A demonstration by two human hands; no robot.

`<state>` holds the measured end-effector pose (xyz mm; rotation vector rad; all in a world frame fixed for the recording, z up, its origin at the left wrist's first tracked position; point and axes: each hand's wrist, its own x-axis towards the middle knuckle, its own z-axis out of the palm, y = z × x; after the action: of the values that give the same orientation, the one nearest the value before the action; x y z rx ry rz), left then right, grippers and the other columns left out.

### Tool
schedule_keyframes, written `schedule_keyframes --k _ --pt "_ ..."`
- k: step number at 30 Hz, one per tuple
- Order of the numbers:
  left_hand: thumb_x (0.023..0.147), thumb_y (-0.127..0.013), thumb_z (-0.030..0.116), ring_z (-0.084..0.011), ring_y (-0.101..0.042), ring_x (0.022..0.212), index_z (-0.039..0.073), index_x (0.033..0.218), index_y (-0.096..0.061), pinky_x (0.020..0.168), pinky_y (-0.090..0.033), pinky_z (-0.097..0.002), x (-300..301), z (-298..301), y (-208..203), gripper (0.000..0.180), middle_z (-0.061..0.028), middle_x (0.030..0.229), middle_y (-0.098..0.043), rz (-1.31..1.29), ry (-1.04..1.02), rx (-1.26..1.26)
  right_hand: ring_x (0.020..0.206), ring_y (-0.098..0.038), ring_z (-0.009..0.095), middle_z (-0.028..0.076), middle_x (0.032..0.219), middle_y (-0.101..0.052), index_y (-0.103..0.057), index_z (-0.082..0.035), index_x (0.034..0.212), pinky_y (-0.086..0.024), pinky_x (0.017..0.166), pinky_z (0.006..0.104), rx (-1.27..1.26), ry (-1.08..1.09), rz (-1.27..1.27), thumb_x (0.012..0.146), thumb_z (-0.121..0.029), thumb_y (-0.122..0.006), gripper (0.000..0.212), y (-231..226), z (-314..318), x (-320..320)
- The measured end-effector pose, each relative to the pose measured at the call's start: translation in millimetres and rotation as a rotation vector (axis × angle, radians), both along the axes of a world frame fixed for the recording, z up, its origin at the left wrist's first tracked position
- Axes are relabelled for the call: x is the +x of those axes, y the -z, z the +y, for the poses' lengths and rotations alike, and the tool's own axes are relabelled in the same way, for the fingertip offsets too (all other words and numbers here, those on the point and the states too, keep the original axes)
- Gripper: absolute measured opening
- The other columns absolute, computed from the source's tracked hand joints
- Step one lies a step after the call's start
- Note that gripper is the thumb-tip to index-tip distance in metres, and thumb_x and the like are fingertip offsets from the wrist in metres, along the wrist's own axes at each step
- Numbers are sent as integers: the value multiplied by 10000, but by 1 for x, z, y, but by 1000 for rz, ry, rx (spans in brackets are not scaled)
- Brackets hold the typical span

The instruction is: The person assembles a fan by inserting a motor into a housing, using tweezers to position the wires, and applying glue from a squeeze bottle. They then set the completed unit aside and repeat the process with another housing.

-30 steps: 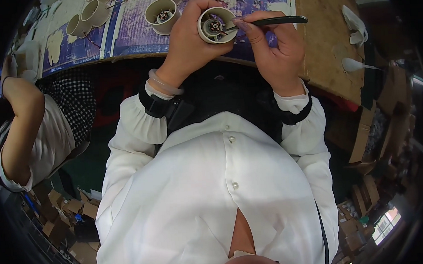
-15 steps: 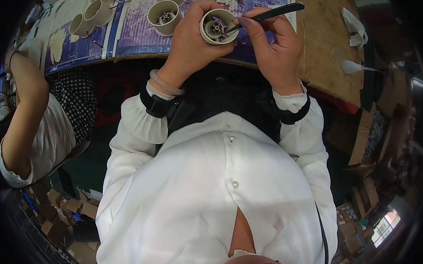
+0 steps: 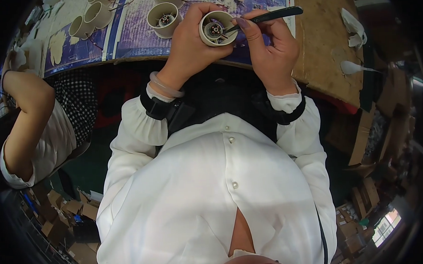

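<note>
My left hand point(image 3: 189, 45) is wrapped round a cream cup-shaped housing point(image 3: 204, 39), its open end facing up. Inside the housing sits a small round motor point(image 3: 215, 31) with a coppery ring at its centre. Between thumb and fingers, my right hand point(image 3: 275, 49) grips dark tweezers point(image 3: 277, 14). Their tip reaches over the rim into the housing, beside the motor; what exactly it touches is too small to tell. Just left of my left hand, a similar housing point(image 3: 159, 28) with a motor in it stands on the table.
More cream housings point(image 3: 98, 14), some with thin wires, stand at the back left on the worn purple-and-white table covering point(image 3: 137, 43). Brown board point(image 3: 328, 46) covers the right side, with crumpled white material point(image 3: 354, 29) at its edge. A co-worker's arm point(image 3: 31, 102) is at the left.
My right hand and the tweezers have shifted slightly left and down. The housing in my left hand has tilted a little. At the left, the co-worker's arm has moved.
</note>
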<state>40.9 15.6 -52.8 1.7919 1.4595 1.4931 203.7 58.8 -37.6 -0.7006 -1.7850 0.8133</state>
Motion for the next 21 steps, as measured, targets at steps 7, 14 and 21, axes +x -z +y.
schedule_keyframes --k 7,14,21 --pt "603 -846 92 -197 -654 924 67 1109 -540 801 -524 -290 1 -1 0 591 -62 1010 -643 -24 -24 12 856 -662 117 70 919 -699 -632 19 1016 -504 764 223 7 18 -6 916 -50 -653 123 -4 -1 2" --pt "602 -844 93 -197 -653 927 61 1107 -536 806 -523 -290 0 -1 0 592 -65 1011 -640 -33 -25 -23 833 -655 128 69 917 -690 -642 19 1005 -501 751 230 103 6 -76 913 -51 -657 117 -9 2 7" --pt "639 -830 94 -169 -635 919 53 1130 -509 802 -512 -280 0 -1 -1 588 -56 1019 -625 -22 -18 -39 823 -652 133 65 914 -691 -657 16 987 -497 740 232 196 21 -106 897 -51 -677 114 -11 4 7"
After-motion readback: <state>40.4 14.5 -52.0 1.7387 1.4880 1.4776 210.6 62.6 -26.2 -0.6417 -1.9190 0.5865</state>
